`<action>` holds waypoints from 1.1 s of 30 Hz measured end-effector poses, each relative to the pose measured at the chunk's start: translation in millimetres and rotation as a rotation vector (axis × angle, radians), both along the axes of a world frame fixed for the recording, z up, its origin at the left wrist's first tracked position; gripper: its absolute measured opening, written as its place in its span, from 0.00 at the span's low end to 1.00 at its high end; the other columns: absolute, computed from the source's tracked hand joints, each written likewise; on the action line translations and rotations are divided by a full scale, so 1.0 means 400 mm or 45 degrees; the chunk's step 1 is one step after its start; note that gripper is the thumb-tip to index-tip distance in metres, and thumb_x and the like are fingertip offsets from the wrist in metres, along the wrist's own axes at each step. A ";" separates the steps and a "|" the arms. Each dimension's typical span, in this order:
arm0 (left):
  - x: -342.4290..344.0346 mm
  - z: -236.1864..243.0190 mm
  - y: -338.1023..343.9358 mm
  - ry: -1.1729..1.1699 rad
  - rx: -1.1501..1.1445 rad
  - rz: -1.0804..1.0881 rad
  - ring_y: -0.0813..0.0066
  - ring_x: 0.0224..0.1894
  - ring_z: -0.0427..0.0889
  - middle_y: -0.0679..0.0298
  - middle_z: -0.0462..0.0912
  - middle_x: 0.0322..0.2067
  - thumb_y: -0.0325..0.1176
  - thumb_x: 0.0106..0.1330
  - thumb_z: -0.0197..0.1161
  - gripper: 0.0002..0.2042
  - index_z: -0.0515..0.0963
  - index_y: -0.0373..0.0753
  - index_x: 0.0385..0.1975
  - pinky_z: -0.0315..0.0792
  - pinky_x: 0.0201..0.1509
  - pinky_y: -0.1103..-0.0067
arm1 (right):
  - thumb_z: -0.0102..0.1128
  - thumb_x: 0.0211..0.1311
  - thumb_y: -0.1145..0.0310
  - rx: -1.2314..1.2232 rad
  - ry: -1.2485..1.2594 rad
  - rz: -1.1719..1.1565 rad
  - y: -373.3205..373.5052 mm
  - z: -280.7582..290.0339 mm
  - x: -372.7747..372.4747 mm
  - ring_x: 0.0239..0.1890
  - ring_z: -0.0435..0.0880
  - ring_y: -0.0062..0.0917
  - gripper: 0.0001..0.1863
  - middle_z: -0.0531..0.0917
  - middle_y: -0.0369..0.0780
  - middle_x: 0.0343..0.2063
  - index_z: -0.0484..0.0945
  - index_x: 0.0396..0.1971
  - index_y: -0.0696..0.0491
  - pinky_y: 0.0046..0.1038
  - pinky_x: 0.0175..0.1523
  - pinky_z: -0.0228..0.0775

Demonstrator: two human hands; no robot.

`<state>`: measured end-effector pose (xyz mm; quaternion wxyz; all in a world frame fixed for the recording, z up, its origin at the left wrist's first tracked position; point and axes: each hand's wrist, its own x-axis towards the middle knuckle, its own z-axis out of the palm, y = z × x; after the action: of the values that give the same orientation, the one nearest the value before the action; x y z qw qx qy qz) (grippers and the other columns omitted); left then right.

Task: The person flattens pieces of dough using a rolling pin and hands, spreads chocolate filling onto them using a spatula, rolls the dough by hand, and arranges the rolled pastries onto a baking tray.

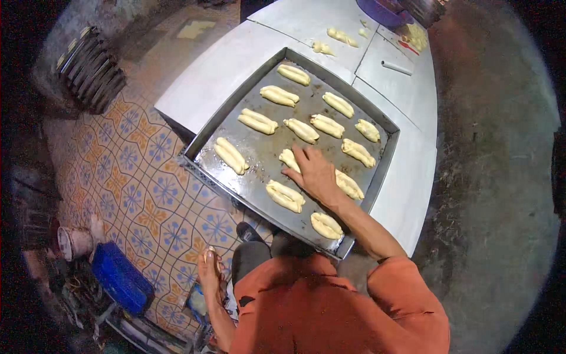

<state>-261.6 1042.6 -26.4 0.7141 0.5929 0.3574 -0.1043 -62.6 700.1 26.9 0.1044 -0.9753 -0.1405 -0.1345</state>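
A large metal baking tray (212,133) holds several pale, raw dough rolls, each shaped like strands pressed together lengthwise. Over the tray's middle, my right hand (316,174) is closed about one dough roll (289,158), thumb at its near side and fingers at its far side; part of this roll is hidden. Another dough roll (349,185) lies partly behind my right wrist. Down at the left, beside my leg and off the tray, my left hand (210,272) is curled round something small and pale that I cannot make out.
The tray rests on a white table (407,177) and juts over its near edge. Farther back are loose dough pieces (342,37), a white rod (396,68) and a purple basin (383,12). Stacked dark trays (91,74) and a blue crate (121,277) stand at the left.
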 end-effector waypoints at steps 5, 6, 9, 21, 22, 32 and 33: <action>-0.011 0.012 0.014 0.030 -0.023 -0.001 0.85 0.23 0.75 0.71 0.82 0.32 0.47 0.80 0.60 0.13 0.76 0.45 0.50 0.65 0.21 0.83 | 0.67 0.64 0.45 0.070 0.155 -0.001 -0.008 0.001 0.020 0.41 0.83 0.43 0.30 0.81 0.45 0.39 0.80 0.54 0.54 0.44 0.42 0.78; -0.015 -0.004 0.011 0.004 -0.001 0.070 0.84 0.23 0.76 0.69 0.82 0.32 0.46 0.80 0.60 0.13 0.76 0.44 0.51 0.67 0.22 0.82 | 0.68 0.65 0.48 0.120 0.019 -0.034 -0.014 0.007 0.046 0.40 0.83 0.43 0.26 0.81 0.45 0.39 0.81 0.51 0.54 0.44 0.42 0.77; -0.028 -0.045 0.021 -0.123 -0.049 0.064 0.82 0.24 0.77 0.68 0.82 0.32 0.45 0.80 0.60 0.13 0.76 0.43 0.52 0.69 0.24 0.81 | 0.69 0.65 0.54 0.138 -0.103 -0.140 -0.031 0.041 0.121 0.42 0.82 0.43 0.22 0.81 0.44 0.40 0.81 0.51 0.52 0.44 0.44 0.74; -0.027 -0.069 0.007 -0.032 -0.039 -0.035 0.77 0.29 0.79 0.67 0.81 0.32 0.44 0.81 0.59 0.13 0.77 0.41 0.51 0.76 0.32 0.76 | 0.65 0.69 0.59 0.113 -0.003 0.062 -0.080 -0.055 0.177 0.42 0.84 0.40 0.16 0.80 0.44 0.38 0.79 0.49 0.53 0.41 0.41 0.80; -0.021 -0.067 0.002 -0.031 -0.042 -0.044 0.77 0.29 0.79 0.67 0.81 0.32 0.44 0.81 0.59 0.13 0.77 0.41 0.51 0.76 0.32 0.76 | 0.66 0.68 0.57 0.111 -0.064 0.073 -0.071 -0.053 0.177 0.41 0.84 0.39 0.17 0.80 0.43 0.39 0.79 0.49 0.53 0.41 0.39 0.79; 0.053 0.044 -0.063 0.022 0.117 -0.105 0.81 0.25 0.76 0.69 0.80 0.30 0.46 0.79 0.62 0.14 0.76 0.42 0.49 0.66 0.25 0.80 | 0.70 0.64 0.54 0.161 -0.048 0.090 -0.072 -0.012 0.164 0.42 0.81 0.39 0.25 0.79 0.44 0.39 0.80 0.55 0.54 0.41 0.43 0.77; 0.063 0.065 -0.074 0.089 0.126 -0.047 0.81 0.24 0.75 0.70 0.80 0.29 0.45 0.78 0.62 0.14 0.76 0.42 0.49 0.63 0.24 0.80 | 0.71 0.64 0.55 0.187 -0.047 0.096 -0.072 -0.001 0.168 0.42 0.81 0.40 0.25 0.80 0.44 0.40 0.80 0.55 0.54 0.42 0.44 0.76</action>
<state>-236.3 1013.1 -0.5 0.6687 0.6301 0.3758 -0.1204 4.7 671.3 26.6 0.1782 -0.9564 -0.1687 -0.1583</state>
